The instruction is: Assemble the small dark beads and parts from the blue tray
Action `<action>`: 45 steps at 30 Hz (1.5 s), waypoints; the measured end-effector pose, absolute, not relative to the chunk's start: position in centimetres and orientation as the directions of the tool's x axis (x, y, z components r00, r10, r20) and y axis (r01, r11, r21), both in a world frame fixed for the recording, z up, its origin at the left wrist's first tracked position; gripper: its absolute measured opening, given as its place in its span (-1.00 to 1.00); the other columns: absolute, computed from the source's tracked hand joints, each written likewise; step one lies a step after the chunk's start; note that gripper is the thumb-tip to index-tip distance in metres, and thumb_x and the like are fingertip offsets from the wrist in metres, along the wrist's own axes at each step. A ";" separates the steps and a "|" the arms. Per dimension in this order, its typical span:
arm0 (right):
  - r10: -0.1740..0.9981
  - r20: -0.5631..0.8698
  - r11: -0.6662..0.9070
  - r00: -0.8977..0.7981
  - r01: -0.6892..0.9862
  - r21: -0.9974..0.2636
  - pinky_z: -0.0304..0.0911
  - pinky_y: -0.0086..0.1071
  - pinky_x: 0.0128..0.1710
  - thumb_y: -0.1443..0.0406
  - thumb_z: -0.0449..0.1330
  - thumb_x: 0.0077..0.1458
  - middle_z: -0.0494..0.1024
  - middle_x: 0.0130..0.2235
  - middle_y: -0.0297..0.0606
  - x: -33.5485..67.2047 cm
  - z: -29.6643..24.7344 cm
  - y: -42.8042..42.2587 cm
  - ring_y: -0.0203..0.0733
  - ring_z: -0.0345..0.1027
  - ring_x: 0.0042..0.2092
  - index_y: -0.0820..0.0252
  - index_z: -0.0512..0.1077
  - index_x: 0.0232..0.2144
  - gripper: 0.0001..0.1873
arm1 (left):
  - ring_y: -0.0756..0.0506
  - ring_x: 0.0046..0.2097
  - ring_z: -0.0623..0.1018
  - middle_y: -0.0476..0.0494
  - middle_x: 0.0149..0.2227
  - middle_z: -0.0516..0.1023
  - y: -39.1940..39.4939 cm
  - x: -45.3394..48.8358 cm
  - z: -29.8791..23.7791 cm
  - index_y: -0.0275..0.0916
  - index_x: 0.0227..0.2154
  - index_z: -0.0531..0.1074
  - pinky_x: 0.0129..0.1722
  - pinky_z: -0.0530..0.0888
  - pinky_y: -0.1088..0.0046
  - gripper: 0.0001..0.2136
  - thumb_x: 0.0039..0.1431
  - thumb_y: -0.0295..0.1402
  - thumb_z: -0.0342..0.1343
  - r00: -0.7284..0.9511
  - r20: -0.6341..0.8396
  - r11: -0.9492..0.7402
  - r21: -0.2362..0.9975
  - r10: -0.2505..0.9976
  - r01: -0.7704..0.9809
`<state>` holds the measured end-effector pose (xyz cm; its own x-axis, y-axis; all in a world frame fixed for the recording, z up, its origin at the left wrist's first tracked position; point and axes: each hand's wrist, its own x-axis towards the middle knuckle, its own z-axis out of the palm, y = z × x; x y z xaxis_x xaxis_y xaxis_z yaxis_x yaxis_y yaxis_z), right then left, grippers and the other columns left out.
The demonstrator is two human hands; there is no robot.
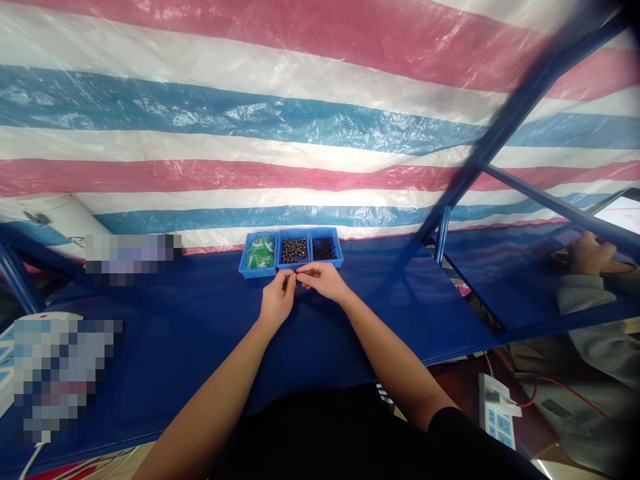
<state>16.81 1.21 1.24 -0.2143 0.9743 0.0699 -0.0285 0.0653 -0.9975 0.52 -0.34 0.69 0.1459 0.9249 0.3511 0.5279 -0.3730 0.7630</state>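
My left hand (277, 298) and my right hand (323, 278) meet fingertip to fingertip over the blue table (175, 333), just in front of three blue bins. Both hands are pinched shut on something too small to name. The left bin (259, 254) holds green and white parts. Small dark pieces with a metallic glint fill the middle bin (295, 250). In the right bin (325, 248) lie small black pieces.
A red, white and blue striped tarp (280, 120) hangs behind the table. Dark blue frame bars (505, 120) cross at the right. Another person's hand and grey sleeve (590, 267) are at the far right. A white device (495, 410) lies on the floor.
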 end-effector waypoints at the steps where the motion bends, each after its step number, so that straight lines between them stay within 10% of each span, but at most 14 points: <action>1: 0.973 0.082 0.077 -0.215 -0.035 -0.996 0.36 -0.39 -0.38 0.13 0.33 -0.08 0.55 -0.44 -0.28 16.8 1.3 1.2 -0.30 0.41 -0.43 0.28 0.51 -0.22 -0.60 | 0.00 -0.43 0.48 0.01 -0.45 0.49 -0.3 0.5 0.7 -0.19 -0.25 0.39 -0.36 0.36 0.52 -0.77 0.29 -0.18 -0.09 0.143 0.351 -0.371 0.763 0.925 0.530; 45: 0.972 0.106 0.104 -0.209 -0.021 -0.994 0.38 -0.37 -0.33 0.14 0.32 -0.07 0.57 -0.40 -0.25 16.9 1.0 1.3 -0.30 0.41 -0.42 0.28 0.52 -0.21 -0.61 | -0.01 -0.41 0.50 -0.01 -0.44 0.52 -0.3 0.6 0.6 -0.18 -0.23 0.42 -0.36 0.38 0.51 -0.77 0.26 -0.18 -0.05 0.120 0.366 -0.374 0.776 0.923 0.507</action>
